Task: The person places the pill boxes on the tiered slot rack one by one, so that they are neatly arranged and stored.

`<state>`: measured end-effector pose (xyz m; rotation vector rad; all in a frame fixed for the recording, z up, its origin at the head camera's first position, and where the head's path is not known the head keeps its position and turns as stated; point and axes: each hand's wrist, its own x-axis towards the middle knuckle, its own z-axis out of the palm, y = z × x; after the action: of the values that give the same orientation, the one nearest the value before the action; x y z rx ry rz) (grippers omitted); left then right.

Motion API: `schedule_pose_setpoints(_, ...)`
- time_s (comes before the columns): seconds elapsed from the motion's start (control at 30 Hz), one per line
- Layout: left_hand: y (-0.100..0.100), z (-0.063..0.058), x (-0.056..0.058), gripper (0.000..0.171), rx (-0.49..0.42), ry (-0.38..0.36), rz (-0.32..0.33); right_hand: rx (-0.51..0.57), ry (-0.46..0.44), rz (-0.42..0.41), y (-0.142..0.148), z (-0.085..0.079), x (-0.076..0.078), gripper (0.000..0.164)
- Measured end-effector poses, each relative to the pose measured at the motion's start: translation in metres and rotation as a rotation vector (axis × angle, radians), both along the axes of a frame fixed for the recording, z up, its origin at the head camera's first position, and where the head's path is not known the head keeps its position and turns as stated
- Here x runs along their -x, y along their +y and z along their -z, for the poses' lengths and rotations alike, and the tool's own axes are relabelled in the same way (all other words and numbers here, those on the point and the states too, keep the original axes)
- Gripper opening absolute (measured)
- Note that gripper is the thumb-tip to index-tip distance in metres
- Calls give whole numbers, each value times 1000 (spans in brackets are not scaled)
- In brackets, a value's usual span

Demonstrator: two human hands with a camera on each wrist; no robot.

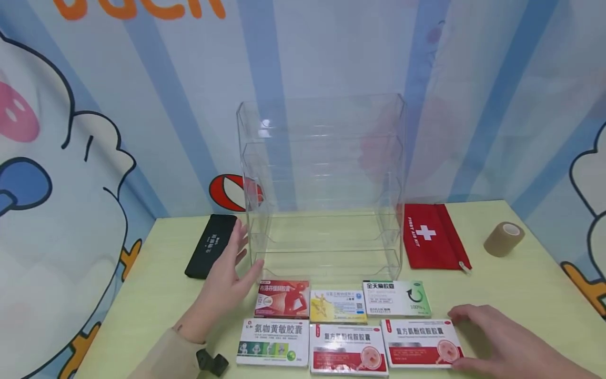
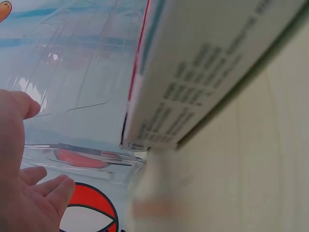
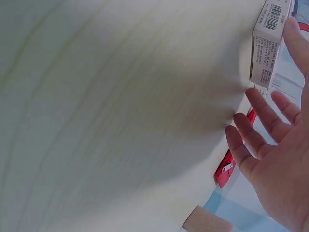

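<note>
Rack: the clear, tiered plastic rack [image 1: 326, 216] stood just right of the left hand [image 1: 229, 281], ahead and left of the right hand [image 1: 497, 342].
Left hand: fingers spread, holding nothing (thumb contact with the rack I couldn't tell).
Right hand: loosely open, thumb and forefinger parted at the short end of the red-and-white, flat cardboard box [image 1: 422, 343], not gripping.
Box: immediately left of the right hand, the nearer one; long axis left to right.
</note>
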<state>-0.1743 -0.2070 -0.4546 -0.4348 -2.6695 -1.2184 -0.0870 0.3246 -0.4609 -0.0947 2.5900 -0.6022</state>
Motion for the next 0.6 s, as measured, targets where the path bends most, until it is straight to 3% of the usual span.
schedule_pose_setpoints(0.2,0,8,3,107,-41,-50,27,25,-21,-1,1,0,0,81)
schedule_pose_setpoints(0.6,3,19,9,95,-89,-78,31,119,-59,29,2,-2,-1,87)
